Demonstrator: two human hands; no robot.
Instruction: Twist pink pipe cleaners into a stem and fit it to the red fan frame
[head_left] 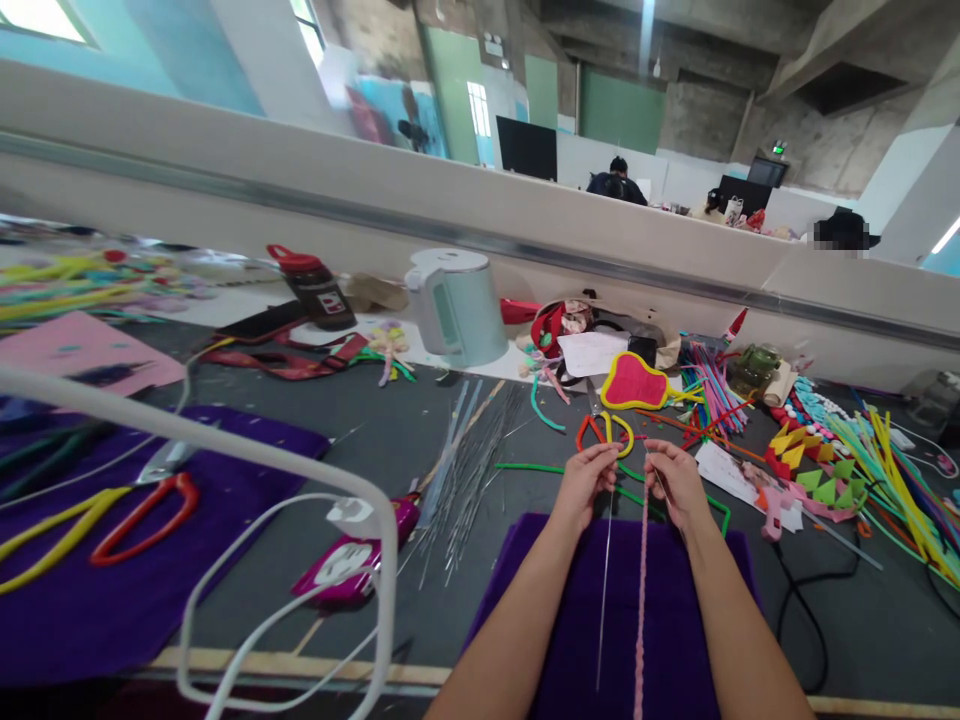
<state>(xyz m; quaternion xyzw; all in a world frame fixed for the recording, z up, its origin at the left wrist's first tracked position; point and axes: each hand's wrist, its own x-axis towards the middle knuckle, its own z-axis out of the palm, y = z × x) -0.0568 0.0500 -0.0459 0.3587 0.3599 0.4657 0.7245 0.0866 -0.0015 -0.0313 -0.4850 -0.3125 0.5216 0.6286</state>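
My left hand point(592, 485) pinches a thin silver wire point(605, 590), which hangs nearly straight down from the fingers. Beside it, my right hand point(677, 483) is closed on the upper end of a pink twisted cord point(641, 600) that runs down past the bottom of the view. The two hands are close together but apart, above a folded purple cloth point(675, 640). Just beyond the left fingertips lie scissors point(628, 440) with yellow and red handles. A green pipe cleaner point(536, 466) lies on the table behind the hands.
Loose wires point(472, 490) and a magenta packet point(341, 572) lie to the left. Larger scissors point(180, 505) rest on another purple cloth point(202, 600). A white frame point(225, 425) crosses the left foreground. At the back stands a kettle point(469, 310); colored pipe cleaners point(900, 480) lie right.
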